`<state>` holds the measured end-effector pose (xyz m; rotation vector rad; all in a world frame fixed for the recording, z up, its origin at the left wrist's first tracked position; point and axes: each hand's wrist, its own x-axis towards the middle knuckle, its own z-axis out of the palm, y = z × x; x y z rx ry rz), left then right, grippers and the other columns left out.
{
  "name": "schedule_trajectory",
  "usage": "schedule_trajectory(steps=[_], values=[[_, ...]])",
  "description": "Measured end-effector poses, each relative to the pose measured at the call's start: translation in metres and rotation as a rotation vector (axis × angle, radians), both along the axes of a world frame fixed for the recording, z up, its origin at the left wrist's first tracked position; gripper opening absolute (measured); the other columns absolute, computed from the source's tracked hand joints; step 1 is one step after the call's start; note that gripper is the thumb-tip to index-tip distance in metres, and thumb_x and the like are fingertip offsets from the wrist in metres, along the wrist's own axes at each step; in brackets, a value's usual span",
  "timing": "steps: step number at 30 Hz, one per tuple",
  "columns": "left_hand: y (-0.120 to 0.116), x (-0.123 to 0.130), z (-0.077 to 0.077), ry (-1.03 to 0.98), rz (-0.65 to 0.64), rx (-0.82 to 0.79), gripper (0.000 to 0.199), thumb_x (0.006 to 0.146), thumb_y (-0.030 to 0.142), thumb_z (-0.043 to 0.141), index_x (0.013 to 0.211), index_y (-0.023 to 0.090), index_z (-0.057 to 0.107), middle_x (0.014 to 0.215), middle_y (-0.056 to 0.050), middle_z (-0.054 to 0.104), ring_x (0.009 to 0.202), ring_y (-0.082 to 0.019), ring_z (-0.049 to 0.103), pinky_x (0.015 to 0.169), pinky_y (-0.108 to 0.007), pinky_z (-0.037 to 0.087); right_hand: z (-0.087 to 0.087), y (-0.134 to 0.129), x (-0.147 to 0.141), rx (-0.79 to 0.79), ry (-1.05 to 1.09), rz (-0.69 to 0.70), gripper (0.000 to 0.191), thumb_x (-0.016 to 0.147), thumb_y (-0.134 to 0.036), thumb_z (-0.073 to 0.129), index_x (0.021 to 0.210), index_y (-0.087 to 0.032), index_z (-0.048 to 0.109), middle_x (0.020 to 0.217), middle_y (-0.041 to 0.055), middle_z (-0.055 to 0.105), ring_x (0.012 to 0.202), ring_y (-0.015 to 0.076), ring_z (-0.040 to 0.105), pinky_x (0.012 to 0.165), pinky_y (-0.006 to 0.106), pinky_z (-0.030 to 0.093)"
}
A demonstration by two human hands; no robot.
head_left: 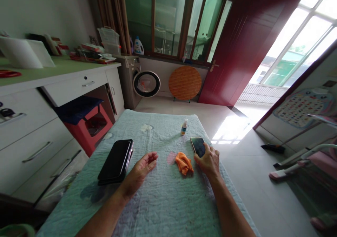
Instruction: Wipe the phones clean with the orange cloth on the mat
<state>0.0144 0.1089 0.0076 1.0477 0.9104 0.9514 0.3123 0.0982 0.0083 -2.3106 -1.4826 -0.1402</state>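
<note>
My right hand (210, 161) grips a smartphone (198, 145) by its sides, near the right edge of the cloth-covered table. The phone lies flat with its dark screen up. Left of that hand, a crumpled orange cloth (184, 164) rests on the cover. A small spray bottle (183, 128) with a white top stands upright beyond the cloth. My left hand (143, 165) is over the middle of the table, fingers loosely bent and apart from the thumb, holding nothing. Beside it on the left lies a black tablet (116, 159) on top of other flat items, mostly hidden.
A pale green quilted cover (158, 195) drapes the table. To the left are white drawers (37, 124) and a red stool (94, 124). Further back, a washing machine (129, 75) has its round door swung out. A round wooden tabletop (185, 83) leans by the wall.
</note>
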Motion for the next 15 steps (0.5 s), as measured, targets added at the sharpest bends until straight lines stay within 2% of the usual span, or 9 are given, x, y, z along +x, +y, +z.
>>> schedule_trajectory(steps=[4, 9, 15], values=[[0.000, 0.000, -0.002, -0.003, -0.018, 0.008, 0.054, 0.075, 0.044, 0.075, 0.121, 0.020, 0.057, 0.125, -0.012, 0.060, 0.127, -0.029, 0.049, 0.111, -0.044, 0.034, -0.001, -0.003, -0.003, -0.036, 0.002, -0.013, 0.069, 0.073, -0.039, 0.059, 0.134, -0.009, 0.051, 0.123, 0.0163, 0.058, 0.107, 0.0329, 0.049, 0.094, 0.040, 0.035], [0.000, 0.000, -0.001, 0.009, -0.023, 0.021, 0.052, 0.076, 0.042, 0.075, 0.120, 0.020, 0.058, 0.123, -0.012, 0.062, 0.124, -0.029, 0.052, 0.110, -0.044, 0.036, 0.001, -0.006, -0.009, -0.072, 0.016, -0.055, 0.076, 0.073, -0.046, 0.059, 0.138, -0.009, 0.047, 0.126, 0.0194, 0.055, 0.110, 0.0369, 0.048, 0.091, 0.043, 0.037], [0.000, 0.001, 0.002, 0.033, -0.030, 0.033, 0.053, 0.074, 0.041, 0.076, 0.119, 0.019, 0.059, 0.123, -0.012, 0.062, 0.124, -0.029, 0.052, 0.109, -0.045, 0.037, 0.002, -0.004, -0.012, -0.095, 0.029, -0.061, 0.072, 0.075, -0.040, 0.058, 0.138, -0.009, 0.046, 0.121, 0.0190, 0.057, 0.110, 0.0348, 0.050, 0.091, 0.041, 0.038]])
